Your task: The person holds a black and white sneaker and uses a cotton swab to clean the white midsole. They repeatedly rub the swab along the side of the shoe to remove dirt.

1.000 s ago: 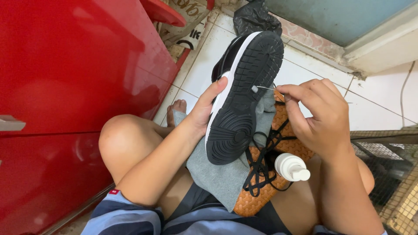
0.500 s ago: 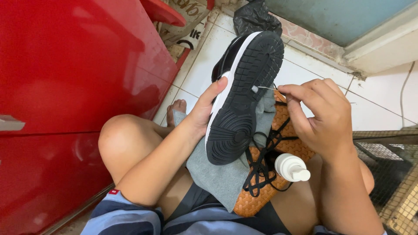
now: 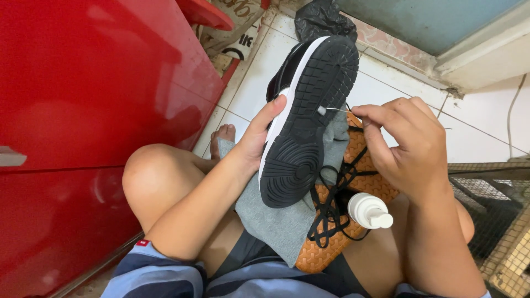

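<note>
The left hand grasped one black shoe, sole up, over the lap; the right hand pinched a thin swab touching the sole. A second shoe (orange sole) lay partly hidden under a grey cloth, beside one white bottle.

Shoe on cloth, bottle right, cabinet left.

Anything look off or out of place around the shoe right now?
Nothing looks spilled or damaged. The black shoe is held sole-up by the left hand, while the right hand puts a thin white-tipped stick to its tread. The loose black laces lie tangled over an orange sole beside a white bottle in the lap.
</note>
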